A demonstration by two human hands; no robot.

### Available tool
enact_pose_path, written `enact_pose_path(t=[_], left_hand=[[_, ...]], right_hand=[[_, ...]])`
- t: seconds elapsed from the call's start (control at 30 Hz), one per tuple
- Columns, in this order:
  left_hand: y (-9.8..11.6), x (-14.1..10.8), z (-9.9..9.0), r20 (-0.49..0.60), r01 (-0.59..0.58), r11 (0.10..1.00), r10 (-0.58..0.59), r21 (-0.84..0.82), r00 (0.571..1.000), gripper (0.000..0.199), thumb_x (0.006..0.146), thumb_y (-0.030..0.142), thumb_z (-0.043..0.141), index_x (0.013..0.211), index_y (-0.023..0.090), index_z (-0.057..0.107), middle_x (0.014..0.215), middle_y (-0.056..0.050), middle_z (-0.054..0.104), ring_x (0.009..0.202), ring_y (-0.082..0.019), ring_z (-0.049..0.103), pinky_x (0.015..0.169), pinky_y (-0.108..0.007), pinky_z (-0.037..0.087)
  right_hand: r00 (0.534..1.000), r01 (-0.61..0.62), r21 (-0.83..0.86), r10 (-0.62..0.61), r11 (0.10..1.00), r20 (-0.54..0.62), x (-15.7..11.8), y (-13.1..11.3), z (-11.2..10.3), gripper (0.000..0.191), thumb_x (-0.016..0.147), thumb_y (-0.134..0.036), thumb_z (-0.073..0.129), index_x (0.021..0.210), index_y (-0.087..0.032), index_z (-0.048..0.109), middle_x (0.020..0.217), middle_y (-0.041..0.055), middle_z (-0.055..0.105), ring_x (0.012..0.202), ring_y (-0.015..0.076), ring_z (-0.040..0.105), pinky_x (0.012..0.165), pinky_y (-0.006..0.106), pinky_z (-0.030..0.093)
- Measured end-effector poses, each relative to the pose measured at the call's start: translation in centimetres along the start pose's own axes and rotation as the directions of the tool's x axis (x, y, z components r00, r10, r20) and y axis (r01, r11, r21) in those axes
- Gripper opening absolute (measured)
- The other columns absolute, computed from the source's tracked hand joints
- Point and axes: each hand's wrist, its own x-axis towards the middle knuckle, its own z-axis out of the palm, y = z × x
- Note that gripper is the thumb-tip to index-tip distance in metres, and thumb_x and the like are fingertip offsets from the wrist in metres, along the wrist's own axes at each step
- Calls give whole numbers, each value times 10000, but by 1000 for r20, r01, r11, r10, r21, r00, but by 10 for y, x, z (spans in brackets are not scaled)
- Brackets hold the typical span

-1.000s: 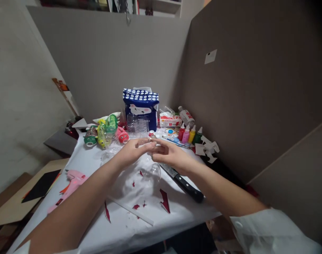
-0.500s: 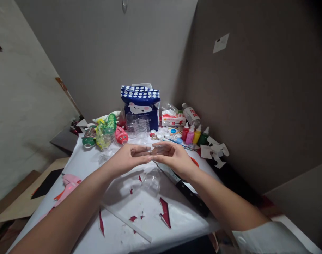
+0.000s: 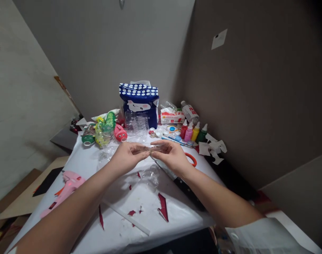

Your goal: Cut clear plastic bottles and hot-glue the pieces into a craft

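My left hand (image 3: 127, 155) and my right hand (image 3: 171, 157) meet over the middle of the table, thumbs and fingers pinched close together. Between them is a thin clear plastic piece (image 3: 153, 146), mostly hidden by the fingers. Below the hands a clear piece of cut plastic bottle (image 3: 151, 179) lies on the white cloth. A knife with a black handle (image 3: 188, 191) rests under my right wrist, its blade partly covered. Beside my left forearm lies a pink glue gun (image 3: 72, 181). A whitish stick (image 3: 131, 219) and red scraps (image 3: 163, 207) are in front.
At the back stand a blue bag (image 3: 139, 102), clear plastic cups (image 3: 140, 127) and several paint bottles (image 3: 195, 132). Decorated bottles (image 3: 120, 133) lie at the back left. An orange loop (image 3: 193, 159) is right of my right hand, with white paper cutouts (image 3: 212, 148) beyond.
Both hands have closed slightly further around the clear plastic piece, with the thumbs still close together. The view has shifted a little; the things on the table lie as before.
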Motion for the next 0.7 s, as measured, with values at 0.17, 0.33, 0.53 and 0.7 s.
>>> enact_pose_path(t=[0.17,0.33,0.53,0.7], left_hand=[[-1,1,3,-39,9,1000,-8,9,999,348,679,406,691,863,118,762,892,-123,776,850,-264,703,749,-360,538],[1,0,3,-46,-13,998,16,67,999,321,682,423,683,766,120,745,769,-110,756,730,-236,685,686,-347,535],[8,-3,-1,-25,-1,1000,1,-17,1000,272,657,408,692,716,145,723,719,-84,744,697,-215,690,694,-343,561],[4,-2,3,-34,22,996,-25,-83,999,278,628,405,701,689,134,704,711,-90,731,694,-217,693,670,-337,570]], right_hand=[[1000,11,7,-11,1000,8,1,4,-3,281,645,-219,801,902,-179,695,816,29,753,761,167,703,766,324,538],[978,-34,42,25,999,205,7,4,-13,379,649,-299,836,989,-185,712,818,26,743,754,160,691,769,325,543],[936,-26,87,-6,996,352,7,4,-14,522,682,-578,771,1045,-206,722,873,40,719,801,182,685,791,374,574],[973,59,47,-68,997,223,6,14,-8,380,765,-524,719,974,-207,736,780,15,696,708,155,669,730,330,570]])
